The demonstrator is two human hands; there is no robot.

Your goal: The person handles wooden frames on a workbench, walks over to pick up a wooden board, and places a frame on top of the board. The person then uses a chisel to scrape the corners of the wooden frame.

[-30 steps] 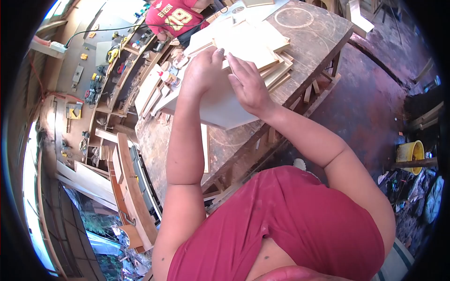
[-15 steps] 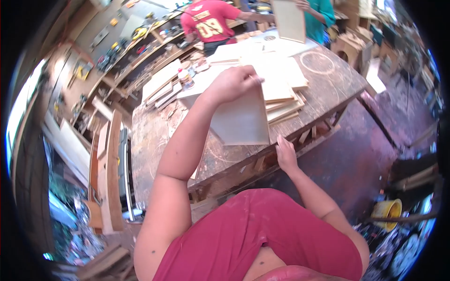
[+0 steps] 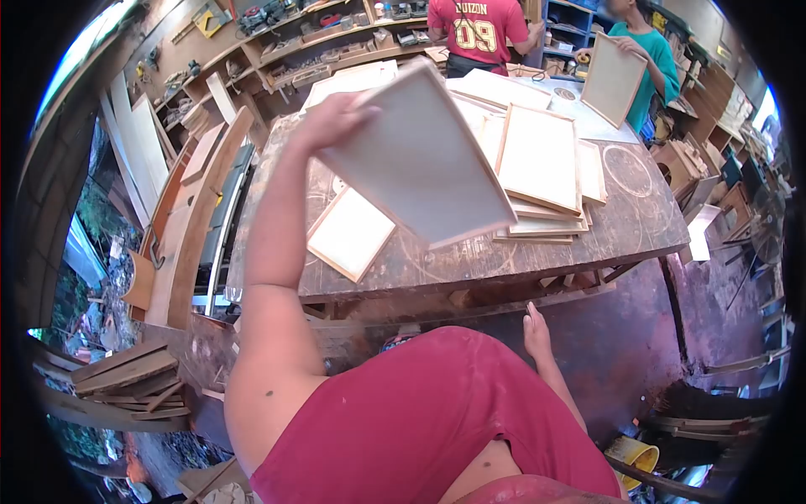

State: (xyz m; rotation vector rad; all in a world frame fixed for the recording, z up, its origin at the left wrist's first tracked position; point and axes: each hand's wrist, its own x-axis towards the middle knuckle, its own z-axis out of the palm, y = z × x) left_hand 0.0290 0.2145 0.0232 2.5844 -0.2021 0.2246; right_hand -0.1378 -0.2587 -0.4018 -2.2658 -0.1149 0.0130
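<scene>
My left hand (image 3: 337,123) is closed on the upper left edge of a thin wood-framed panel (image 3: 420,160), holding it tilted above the workbench (image 3: 445,269). The fingers behind the panel are partly hidden. Below it, a smaller framed panel (image 3: 351,233) lies flat near the front edge of the bench. To the right of the held panel is a stack of framed panels (image 3: 539,160), pale faces up. My right hand (image 3: 537,333) hangs in front of the bench, away from the panels, its fingers stretched out and nothing in it.
Across the bench stand a person in a red shirt (image 3: 477,38) and another in a green top (image 3: 651,63), who holds up a framed panel (image 3: 613,81). Long boards and a wooden machine bed (image 3: 189,235) stand at the left. A yellow bucket (image 3: 634,460) sits low on the right.
My left hand has raised the panel and swung it left, off the stack's side. My view has turned, showing the smaller panel more fully. My right hand has dropped away from the bench edge.
</scene>
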